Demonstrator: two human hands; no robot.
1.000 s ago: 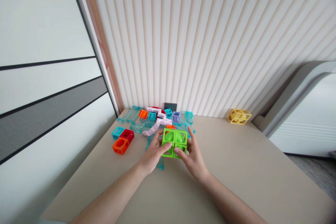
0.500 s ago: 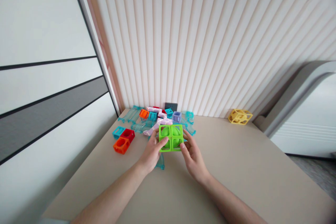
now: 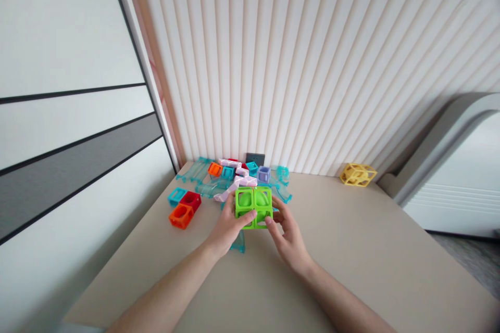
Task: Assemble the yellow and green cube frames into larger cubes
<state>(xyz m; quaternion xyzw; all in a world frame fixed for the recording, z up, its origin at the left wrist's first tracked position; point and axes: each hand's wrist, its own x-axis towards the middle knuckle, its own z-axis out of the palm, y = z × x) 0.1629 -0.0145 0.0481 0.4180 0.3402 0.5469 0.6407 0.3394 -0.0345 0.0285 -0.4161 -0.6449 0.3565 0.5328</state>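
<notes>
Head view: from where I'm standing, both hands have the green block (image 3: pixel 253 201) held up over the table (image 3: pixel 332 234), just this side of the pink snake (image 3: pixel 246 181). The left hand (image 3: pixel 226 226) grasps its left side, thumb laid across the lower front; the right hand (image 3: pixel 289 237) grasps the other side, thumb at the lower right corner. Off left, an orange cube (image 3: pixel 178 222), a red cube (image 3: pixel 192 197) and a blue cube (image 3: pixel 176 195) sit close together; a yellow cage (image 3: pixel 357 175) stands by the wall (image 3: pixel 273 73)

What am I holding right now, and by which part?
The green cube block: your left hand grips its left side, thumb across the lower front; your right hand holds its lower right side.
</notes>
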